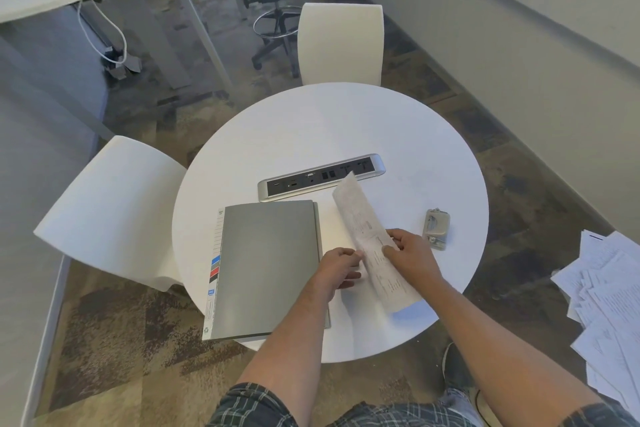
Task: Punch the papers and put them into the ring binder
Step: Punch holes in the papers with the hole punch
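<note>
A round white worktop [346, 121] fills the middle of the frame, and on its lower left part lies a closed grey ring binder [268, 267], its long axis running from the lower edge of the frame upward with a slight lean to the right; its lower left corner overhangs the rim. Along the binder's left edge a strip of index tabs [214, 267] sticks out, showing blue, grey, red and black tabs and a small blue label whose writing is too small to read. Just right of the binder, both hands hold a sheaf of printed papers [375, 246] lifted and curved, its long axis running from the lower right up toward the upper left of centre; the print on it is too blurred to read. The left hand [341, 267] pinches the papers' left edge, and the right hand [410, 248] is closed on their right edge, thumb on top. To the right of the right hand, close beside it, a small grey metal hole punch [437, 228] sits flat on the worktop. Above the binder lies a silver socket strip [320, 177] set into the surface, slanting up to the right. At the right edge of the frame loose white sheets [609, 305] lie scattered on the carpet.
</note>
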Demonstrator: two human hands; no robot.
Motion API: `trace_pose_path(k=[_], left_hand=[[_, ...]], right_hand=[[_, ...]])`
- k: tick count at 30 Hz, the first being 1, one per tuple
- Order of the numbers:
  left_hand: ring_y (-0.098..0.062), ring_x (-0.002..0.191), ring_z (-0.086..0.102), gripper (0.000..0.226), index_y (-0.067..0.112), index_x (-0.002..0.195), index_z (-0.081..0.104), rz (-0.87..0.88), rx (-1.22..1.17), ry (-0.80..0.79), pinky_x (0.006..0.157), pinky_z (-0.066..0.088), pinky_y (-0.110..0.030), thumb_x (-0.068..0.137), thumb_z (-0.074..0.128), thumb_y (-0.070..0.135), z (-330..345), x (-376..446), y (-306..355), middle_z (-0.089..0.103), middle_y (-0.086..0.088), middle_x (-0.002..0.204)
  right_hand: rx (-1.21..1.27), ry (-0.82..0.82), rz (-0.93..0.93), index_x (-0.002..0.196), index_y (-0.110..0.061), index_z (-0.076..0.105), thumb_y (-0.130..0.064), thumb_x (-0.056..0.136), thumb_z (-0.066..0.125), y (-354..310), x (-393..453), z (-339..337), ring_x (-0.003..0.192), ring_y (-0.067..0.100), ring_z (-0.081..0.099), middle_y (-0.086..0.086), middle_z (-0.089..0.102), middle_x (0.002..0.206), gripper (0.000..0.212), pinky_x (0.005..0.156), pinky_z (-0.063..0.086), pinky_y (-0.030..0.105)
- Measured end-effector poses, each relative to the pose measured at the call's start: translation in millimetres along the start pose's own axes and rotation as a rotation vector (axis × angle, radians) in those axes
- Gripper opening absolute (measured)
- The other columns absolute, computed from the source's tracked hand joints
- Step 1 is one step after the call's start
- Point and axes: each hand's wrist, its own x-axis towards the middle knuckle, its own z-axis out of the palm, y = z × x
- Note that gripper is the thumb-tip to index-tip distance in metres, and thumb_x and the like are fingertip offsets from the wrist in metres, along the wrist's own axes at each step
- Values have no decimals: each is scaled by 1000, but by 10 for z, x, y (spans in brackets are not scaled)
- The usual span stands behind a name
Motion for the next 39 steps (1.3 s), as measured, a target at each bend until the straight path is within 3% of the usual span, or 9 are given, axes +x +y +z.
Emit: trace_pose_path(k=[3, 7, 12, 18, 22, 26, 32, 35, 39], left_hand=[[-19, 74, 72, 26, 9, 111, 64, 45, -57, 75, 65, 53, -26, 96, 68, 29, 22, 11, 33, 73, -8, 100], [-20, 75, 74, 15, 12, 97, 69, -3, -65, 4, 70, 57, -30, 96, 65, 26, 37, -29, 114, 78, -4, 91], [-18, 73, 73, 12, 14, 94, 73, -23, -68, -22, 75, 59, -32, 94, 67, 25, 9, -93, 97, 78, -2, 88], [-14, 78, 73, 16, 10, 101, 73, 114, 174, 62, 71, 49, -26, 96, 64, 22, -150, -179, 24, 77, -1, 96], [-17, 96, 67, 19, 18, 101, 75, 285, 775, 295, 80, 46, -28, 88, 70, 31, -375, -230, -42, 71, 3, 105], [-26, 121, 52, 49, 20, 121, 65, 340, 1258, 395, 100, 39, -38, 85, 68, 54, -663, -288, -108, 55, -2, 131], [-34, 144, 26, 113, 21, 144, 40, 246, 1519, 262, 112, 27, -51, 55, 70, 84, -959, -410, -342, 28, -10, 156], [-35, 148, 18, 121, 23, 150, 26, 280, 1560, 246, 114, 26, -54, 54, 78, 77, -1030, -459, -505, 18, -12, 160], [-35, 152, 14, 119, 24, 154, 17, 299, 1534, 195, 121, 22, -56, 64, 84, 64, -1036, -499, -575, 15, -10, 163]], right_hand=[[-351, 36, -107, 127, -33, 66, -26, 92, 58, -81, -58, 120, 87, 21, 69, -4, 75, 96, 37, 69, 51, 31], [-831, -59, -245, 136, -23, 52, -22, 97, 45, -159, -88, 357, 92, 32, 70, 8, 74, 102, 40, 70, 47, 34], [-1025, -128, -267, 136, -12, 49, -14, 97, 47, -141, -69, 570, 94, 29, 72, 6, 73, 107, 40, 73, 53, 35], [-970, -188, -180, 117, -12, 56, -17, 95, 47, -132, 33, 669, 91, 28, 71, 6, 71, 103, 24, 68, 48, 33], [-908, -202, -152, 118, -12, 52, -34, 95, 52, -155, 55, 731, 91, 27, 69, 6, 69, 102, 31, 67, 48, 33], [-950, -229, -135, 123, -15, 47, -55, 92, 55, -174, 35, 806, 90, 25, 71, 3, 71, 100, 52, 69, 51, 33], [-700, -361, -193, 146, -22, 47, -47, 99, 56, -173, 54, 1000, 119, 23, 63, 0, 65, 132, 54, 96, 51, 38], [-640, -452, -267, 156, -28, 35, -36, 101, 57, -168, 14, 1061, 138, 20, 51, -8, 40, 160, 60, 111, 44, 40], [-710, -546, -275, 162, -29, 21, -27, 101, 57, -116, -8, 1072, 143, 23, 45, -13, 22, 168, 71, 114, 41, 40]])
